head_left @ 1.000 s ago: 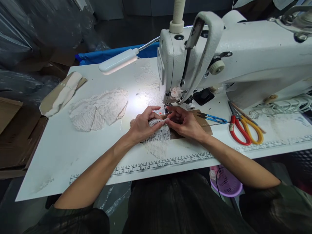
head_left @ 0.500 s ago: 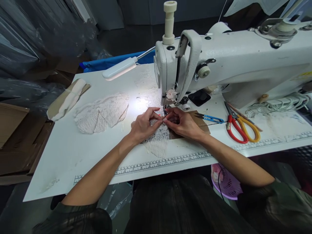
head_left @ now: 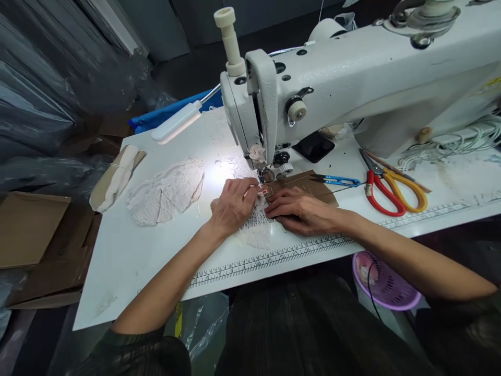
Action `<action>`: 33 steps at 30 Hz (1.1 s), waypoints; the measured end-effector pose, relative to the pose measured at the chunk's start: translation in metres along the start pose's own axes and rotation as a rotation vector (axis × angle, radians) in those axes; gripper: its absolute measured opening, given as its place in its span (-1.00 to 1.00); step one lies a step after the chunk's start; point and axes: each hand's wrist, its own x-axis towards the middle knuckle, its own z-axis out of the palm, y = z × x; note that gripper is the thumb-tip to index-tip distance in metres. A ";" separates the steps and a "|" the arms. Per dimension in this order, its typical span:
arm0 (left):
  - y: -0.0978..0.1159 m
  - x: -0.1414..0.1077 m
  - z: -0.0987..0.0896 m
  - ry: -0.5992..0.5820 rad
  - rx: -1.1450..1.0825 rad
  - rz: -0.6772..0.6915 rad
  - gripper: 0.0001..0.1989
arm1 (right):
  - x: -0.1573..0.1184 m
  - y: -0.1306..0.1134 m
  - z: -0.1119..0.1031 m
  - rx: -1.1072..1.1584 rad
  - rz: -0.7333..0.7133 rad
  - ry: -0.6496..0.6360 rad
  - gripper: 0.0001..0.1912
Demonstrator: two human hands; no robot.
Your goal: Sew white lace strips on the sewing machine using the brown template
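White lace fabric (head_left: 255,230) lies below the needle area of the white sewing machine (head_left: 332,78). My left hand (head_left: 235,204) rests on the lace's upper left part, its fingers bent and close together near the presser foot (head_left: 261,176). Flat beside the lace's right edge is my right hand (head_left: 299,210), fingers stretched out to the left, their tips touching the lace. Under and behind that hand is a brown card piece (head_left: 313,189). Another lace piece (head_left: 166,193) lies further left on the table.
Blue thread snips (head_left: 340,180) and red-and-yellow scissors (head_left: 395,190) lie to the right. A lamp (head_left: 178,123) shines from the left. A tied fabric bundle (head_left: 119,175) is at the far left. A printed ruler (head_left: 254,262) runs along the front edge, above a purple basket (head_left: 395,287).
The view has shifted and tilted. My right hand has gone from a pinch at the needle to lying flatter, lower and to the right. My left fingers have closed up over the lace.
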 end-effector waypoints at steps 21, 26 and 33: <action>0.006 -0.012 -0.011 -0.246 0.070 0.163 -0.63 | -0.002 -0.005 0.005 0.021 0.062 0.069 -0.72; 0.009 -0.010 -0.012 -0.318 0.159 0.115 -0.56 | 0.006 0.004 -0.012 0.141 0.093 0.110 -0.69; 0.006 0.003 -0.011 -0.379 0.154 0.060 -0.54 | 0.017 0.019 -0.018 -0.210 0.012 0.057 -0.70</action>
